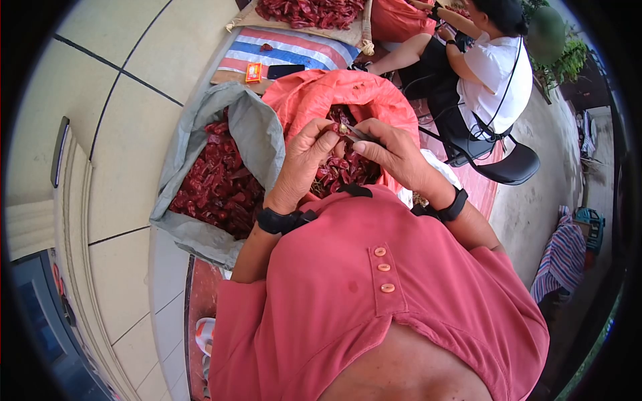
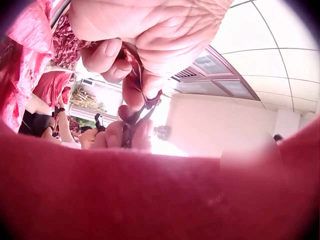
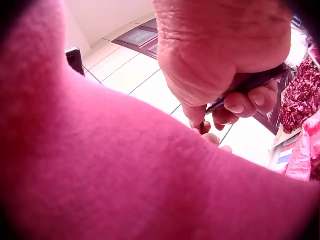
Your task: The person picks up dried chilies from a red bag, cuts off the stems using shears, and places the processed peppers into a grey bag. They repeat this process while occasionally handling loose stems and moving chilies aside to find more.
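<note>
My left hand (image 1: 302, 160) pinches a dried red chili (image 2: 134, 72) between thumb and fingers. Close against it, my right hand (image 1: 400, 159) grips dark-handled scissors (image 3: 255, 81), whose pointed blades meet the chili's end in the left wrist view. Both hands are over the mouth of a red woven sack (image 1: 311, 90), in which dried chilies and pieces lie. Left of it stands a grey sack (image 1: 264, 117) with its top folded open, filled with dried red chilies (image 1: 217, 177).
Beyond the sacks, a striped sheet (image 1: 294, 50) bears a phone (image 1: 286, 71) and a small orange-red box (image 1: 253, 72). More chilies (image 1: 311, 12) lie on sacking at the back. At the right, a person in white (image 1: 491, 83) sits near a black chair (image 1: 505, 164).
</note>
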The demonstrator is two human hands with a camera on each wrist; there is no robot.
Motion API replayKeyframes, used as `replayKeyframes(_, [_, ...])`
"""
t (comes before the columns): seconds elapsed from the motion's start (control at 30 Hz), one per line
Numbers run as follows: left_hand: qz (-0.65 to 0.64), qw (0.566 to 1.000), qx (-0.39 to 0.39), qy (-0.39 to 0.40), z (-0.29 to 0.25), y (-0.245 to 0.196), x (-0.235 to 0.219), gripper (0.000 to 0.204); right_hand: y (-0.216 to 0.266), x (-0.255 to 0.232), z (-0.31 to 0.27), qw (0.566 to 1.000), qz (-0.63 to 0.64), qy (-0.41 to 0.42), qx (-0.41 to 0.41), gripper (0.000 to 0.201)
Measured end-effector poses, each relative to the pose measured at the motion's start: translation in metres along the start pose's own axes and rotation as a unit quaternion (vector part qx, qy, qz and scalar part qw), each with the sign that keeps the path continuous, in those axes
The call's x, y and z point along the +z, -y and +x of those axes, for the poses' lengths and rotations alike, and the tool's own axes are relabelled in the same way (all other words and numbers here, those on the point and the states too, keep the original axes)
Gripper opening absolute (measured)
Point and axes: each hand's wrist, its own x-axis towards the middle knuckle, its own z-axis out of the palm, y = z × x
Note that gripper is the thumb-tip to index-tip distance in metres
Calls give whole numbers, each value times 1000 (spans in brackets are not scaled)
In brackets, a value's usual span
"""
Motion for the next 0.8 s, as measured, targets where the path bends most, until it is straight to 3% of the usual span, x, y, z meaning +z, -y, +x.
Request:
replayKeyframes(0.33, [73, 996, 8, 40, 3, 1, -5, 18, -3, -4, 3, 993, -105, 12, -47, 34])
replayKeyframes(0.53, [132, 986, 93, 31, 6, 10, -9, 18, 4, -3, 8, 990, -127, 24, -58, 32])
replayKeyframes(0.7, [49, 997, 50, 38, 11, 4, -1, 15, -7, 4, 8, 990, -118, -16, -71, 27])
replayKeyframes(0.8, [-6, 999, 13, 37, 10, 6, 1, 14, -8, 5, 10, 975, -189, -40, -107, 25])
